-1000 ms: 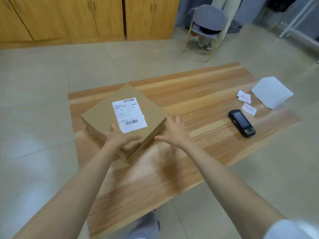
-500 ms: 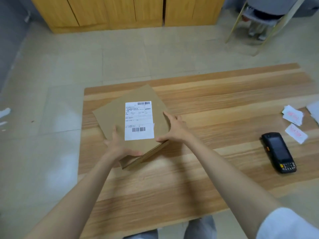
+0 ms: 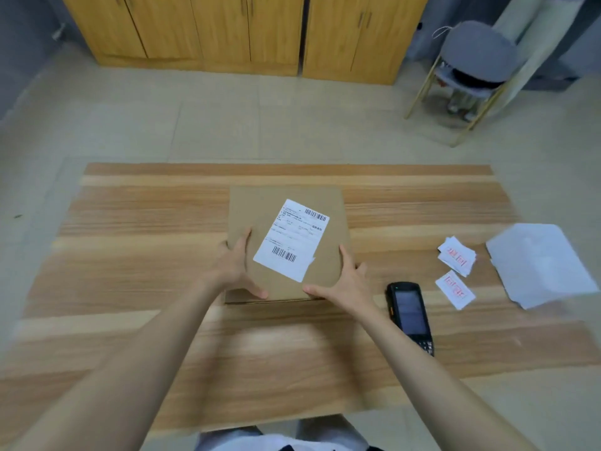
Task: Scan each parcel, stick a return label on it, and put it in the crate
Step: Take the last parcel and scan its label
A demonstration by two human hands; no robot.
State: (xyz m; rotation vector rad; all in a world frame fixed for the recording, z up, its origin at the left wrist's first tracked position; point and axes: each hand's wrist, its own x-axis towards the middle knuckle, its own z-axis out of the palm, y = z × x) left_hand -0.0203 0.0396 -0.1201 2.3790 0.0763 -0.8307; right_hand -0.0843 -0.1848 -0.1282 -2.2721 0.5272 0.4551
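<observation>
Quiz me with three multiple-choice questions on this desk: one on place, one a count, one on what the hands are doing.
1. Where is the scanner? A in a drawer; B on the table, right of the parcel; C in a pocket.
2. Barcodes on the shipping label? A two; B four; C none.
3. The hands? A one lifts the scanner; B both idle; C left hand and right hand each hold a near parcel corner.
Answers: B, it lies on bare wood to the parcel's right; A, one near each end; C, thumbs and fingers clasp both corners.
</observation>
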